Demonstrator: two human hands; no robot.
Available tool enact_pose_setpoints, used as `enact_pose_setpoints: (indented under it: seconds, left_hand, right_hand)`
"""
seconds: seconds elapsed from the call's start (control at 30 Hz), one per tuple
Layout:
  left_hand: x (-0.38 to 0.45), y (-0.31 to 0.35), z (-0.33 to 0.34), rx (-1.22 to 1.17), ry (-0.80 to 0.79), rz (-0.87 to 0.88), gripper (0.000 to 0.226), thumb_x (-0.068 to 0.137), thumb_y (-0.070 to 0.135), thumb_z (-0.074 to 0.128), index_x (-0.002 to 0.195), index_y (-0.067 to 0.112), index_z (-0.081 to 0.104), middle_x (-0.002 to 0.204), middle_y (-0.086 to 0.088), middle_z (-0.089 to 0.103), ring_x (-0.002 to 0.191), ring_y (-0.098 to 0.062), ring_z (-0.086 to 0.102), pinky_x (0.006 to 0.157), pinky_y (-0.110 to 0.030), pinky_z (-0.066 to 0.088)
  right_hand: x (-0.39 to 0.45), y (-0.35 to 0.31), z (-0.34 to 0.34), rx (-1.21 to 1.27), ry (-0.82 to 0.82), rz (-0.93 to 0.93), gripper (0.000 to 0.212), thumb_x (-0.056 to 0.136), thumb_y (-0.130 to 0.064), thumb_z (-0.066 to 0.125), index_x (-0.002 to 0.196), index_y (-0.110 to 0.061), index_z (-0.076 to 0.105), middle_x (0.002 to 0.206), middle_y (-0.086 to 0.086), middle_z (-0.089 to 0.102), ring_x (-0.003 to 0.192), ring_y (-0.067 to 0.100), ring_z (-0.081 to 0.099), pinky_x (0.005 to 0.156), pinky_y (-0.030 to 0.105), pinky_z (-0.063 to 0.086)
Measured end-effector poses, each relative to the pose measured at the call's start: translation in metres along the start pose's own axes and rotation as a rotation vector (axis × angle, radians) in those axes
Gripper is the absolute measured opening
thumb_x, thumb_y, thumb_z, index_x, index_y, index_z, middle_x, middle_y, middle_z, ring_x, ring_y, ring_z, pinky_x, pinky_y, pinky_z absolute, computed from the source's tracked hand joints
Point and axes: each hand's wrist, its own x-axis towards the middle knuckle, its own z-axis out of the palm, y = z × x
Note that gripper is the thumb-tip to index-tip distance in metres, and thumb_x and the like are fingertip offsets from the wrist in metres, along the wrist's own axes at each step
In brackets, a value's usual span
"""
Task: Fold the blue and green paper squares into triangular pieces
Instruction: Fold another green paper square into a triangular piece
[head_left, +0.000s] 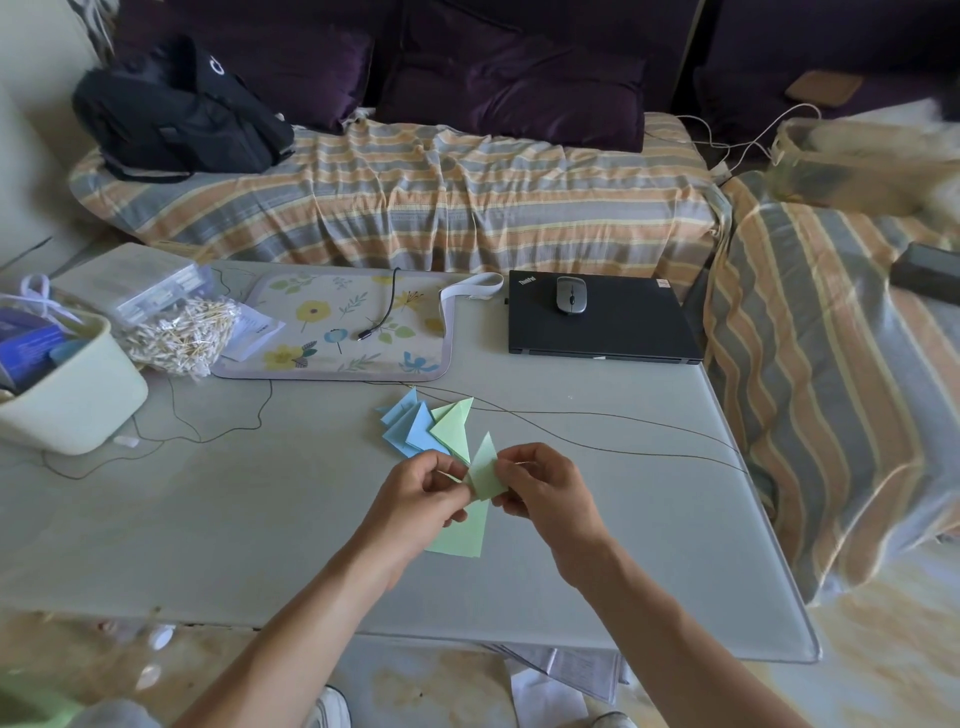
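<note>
- both hands up over the near middle of the table (208, 519), working one green piece (485, 475) between them
- left hand (421, 501) has fingers curled, thumb and fingertips pinching the piece's left edge
- right hand (545, 488) is curled too, pinching the right side; the piece is a flat pointed triangle, tip up
- under the left hand lies a green sheet (462, 538), smooth and flat on the table, its corner jutting toward the near edge
- just behind the hands, a pile (421, 428) of folded triangles, blue ones on the left, green on the right, overlapping, crisp creases
- a thin dark wire (597, 415) snakes across the table past the pile
- far edge: a floral mat (332, 332) with rounded corners, a closed black laptop (623, 332) with a grey mouse (571, 294) on its lid
- left edge: a pale plastic bin (78, 395), beside it a clear bag of cotton swabs (182, 332)
- beyond the table, a striped, rumpled sofa cover (441, 192) with a black backpack (176, 114)
</note>
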Motion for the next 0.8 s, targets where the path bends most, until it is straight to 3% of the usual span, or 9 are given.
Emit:
enact_pose_setpoints:
  seconds: [0.1, 0.23, 0.37, 0.5, 0.6, 0.8]
  left_hand:
    - [-0.002, 0.003, 0.001, -0.05, 0.022, -0.006, 0.015, 0.09, 0.004, 0.066, 0.1, 0.014, 0.067, 0.078, -0.001, 0.066, 0.071, -0.013, 0.067, 0.071, -0.026, 0.05]
    - [-0.002, 0.001, 0.001, -0.05, 0.038, 0.048, 0.033, 0.087, 0.0, 0.064, 0.101, 0.03, 0.068, 0.091, -0.008, 0.07, 0.08, -0.018, 0.067, 0.082, -0.034, 0.055]
    - [-0.003, -0.001, 0.003, 0.043, 0.038, 0.155, 0.04, 0.087, -0.003, 0.059, 0.096, 0.035, 0.068, 0.083, 0.002, 0.065, 0.072, -0.013, 0.062, 0.071, -0.03, 0.051]
    - [-0.001, -0.005, 0.003, 0.236, 0.089, 0.298, 0.041, 0.084, -0.001, 0.058, 0.094, 0.037, 0.071, 0.079, 0.011, 0.062, 0.07, -0.01, 0.056, 0.063, -0.02, 0.044]
    - [-0.001, -0.006, 0.002, 0.368, 0.088, 0.4, 0.042, 0.084, -0.004, 0.059, 0.092, 0.035, 0.072, 0.089, 0.009, 0.067, 0.082, -0.009, 0.062, 0.071, -0.022, 0.049]
    - [0.0, -0.008, 0.005, 0.355, 0.144, 0.403, 0.025, 0.086, 0.004, 0.065, 0.087, 0.029, 0.071, 0.088, 0.014, 0.064, 0.081, -0.003, 0.06, 0.068, -0.021, 0.044]
  right_hand:
    - [-0.002, 0.0, 0.001, -0.017, -0.02, -0.015, 0.008, 0.098, -0.009, 0.062, 0.1, -0.003, 0.067, 0.076, 0.003, 0.072, 0.064, 0.017, 0.065, 0.066, 0.026, 0.056]
    - [-0.001, -0.001, 0.001, -0.03, -0.027, -0.019, 0.009, 0.098, -0.009, 0.061, 0.099, -0.002, 0.067, 0.075, 0.004, 0.07, 0.063, 0.017, 0.064, 0.066, 0.027, 0.055]
    - [-0.002, -0.001, 0.002, -0.023, -0.014, -0.024, 0.011, 0.098, -0.01, 0.06, 0.098, -0.005, 0.069, 0.078, 0.005, 0.074, 0.067, 0.018, 0.067, 0.07, 0.029, 0.056]
    - [-0.006, -0.007, 0.003, 0.05, -0.052, 0.025, 0.029, 0.105, -0.029, 0.052, 0.103, -0.007, 0.071, 0.096, 0.011, 0.078, 0.078, 0.025, 0.074, 0.079, 0.036, 0.059]
    - [-0.009, -0.01, 0.002, 0.048, -0.096, 0.057, 0.034, 0.104, -0.04, 0.053, 0.105, -0.011, 0.071, 0.095, 0.008, 0.079, 0.088, 0.028, 0.076, 0.084, 0.039, 0.06]
    - [-0.004, -0.002, 0.001, -0.026, -0.043, 0.024, 0.018, 0.1, -0.018, 0.059, 0.094, -0.009, 0.073, 0.086, 0.007, 0.073, 0.08, 0.02, 0.074, 0.078, 0.036, 0.062]
